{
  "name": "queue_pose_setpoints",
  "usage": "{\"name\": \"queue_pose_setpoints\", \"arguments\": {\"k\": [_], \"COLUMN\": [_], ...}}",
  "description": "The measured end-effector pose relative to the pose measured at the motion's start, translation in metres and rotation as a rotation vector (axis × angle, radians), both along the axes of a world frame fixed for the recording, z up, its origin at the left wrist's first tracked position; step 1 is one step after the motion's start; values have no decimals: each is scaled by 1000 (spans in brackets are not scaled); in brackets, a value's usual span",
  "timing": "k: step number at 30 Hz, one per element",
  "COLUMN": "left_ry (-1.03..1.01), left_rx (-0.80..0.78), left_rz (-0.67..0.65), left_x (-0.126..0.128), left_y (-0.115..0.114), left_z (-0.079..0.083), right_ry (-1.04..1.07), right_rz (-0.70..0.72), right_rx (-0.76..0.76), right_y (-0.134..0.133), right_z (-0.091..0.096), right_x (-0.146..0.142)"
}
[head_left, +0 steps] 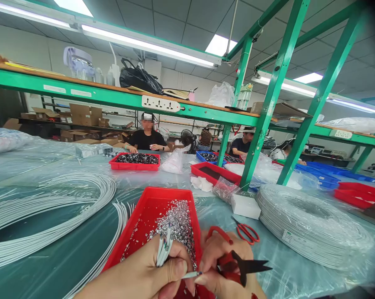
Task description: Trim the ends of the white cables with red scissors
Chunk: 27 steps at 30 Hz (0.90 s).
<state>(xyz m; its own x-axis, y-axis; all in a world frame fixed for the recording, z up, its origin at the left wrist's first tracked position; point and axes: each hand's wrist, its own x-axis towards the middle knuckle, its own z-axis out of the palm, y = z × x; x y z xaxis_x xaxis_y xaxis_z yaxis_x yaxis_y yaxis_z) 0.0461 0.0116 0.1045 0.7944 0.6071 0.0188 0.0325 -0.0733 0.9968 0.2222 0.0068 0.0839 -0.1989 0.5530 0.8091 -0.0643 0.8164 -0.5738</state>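
Note:
My left hand (150, 265) is closed around several white cables (164, 251), whose cut ends stick up with coloured wire tips showing. Between its thumb and finger, one white cable (191, 275) points to the right. My right hand (215, 251) pinches the tip of that cable. Red-handled scissors (252, 266) are also held in this hand, their dark blades pointing right and partly apart. Both hands are over the near end of a red tray (147, 199) with many small silvery bits (178, 220) in it.
Coiled white cables (94, 182) lie at left. At right are a wrapped cable coil (299, 224), a white box (245, 206) and other red scissors (248, 233). Green shelf posts (273, 99) rise behind. Across the table sits a person (147, 137) behind a red tray of dark parts (137, 166).

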Motion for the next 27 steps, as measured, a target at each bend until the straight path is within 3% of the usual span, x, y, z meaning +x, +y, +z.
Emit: {"name": "queue_pose_setpoints", "arguments": {"k": [4, 8, 11, 14, 17, 21, 24, 27], "left_ry": [-31, 15, 28, 16, -51, -65, -123, -152], "left_rx": [136, 569, 787, 709, 649, 544, 443, 454], "left_rz": [202, 586, 727, 721, 657, 582, 573, 613], "left_x": [3, 7, 10, 9, -1, -25, -38, -40], "left_y": [-3, -5, -2, 6, 18, 34, 38, 37], "left_z": [-4, -9, -11, -11, -13, -19, -23, -23], "right_ry": [113, 210, 297, 233, -11, -255, -264, -183], "right_rz": [-126, -183, -277, -256, -247, -200, -140, -89], "right_rx": [-164, -255, -352, -487, -560, -567, -543, -558], "right_y": [2, 3, -8, -14, 1, 33, 44, 39], "right_z": [-9, -14, -8, 2, 3, -16, -33, -44], "right_x": [-4, -18, -28, -24, -7, 10, 9, 3]}}
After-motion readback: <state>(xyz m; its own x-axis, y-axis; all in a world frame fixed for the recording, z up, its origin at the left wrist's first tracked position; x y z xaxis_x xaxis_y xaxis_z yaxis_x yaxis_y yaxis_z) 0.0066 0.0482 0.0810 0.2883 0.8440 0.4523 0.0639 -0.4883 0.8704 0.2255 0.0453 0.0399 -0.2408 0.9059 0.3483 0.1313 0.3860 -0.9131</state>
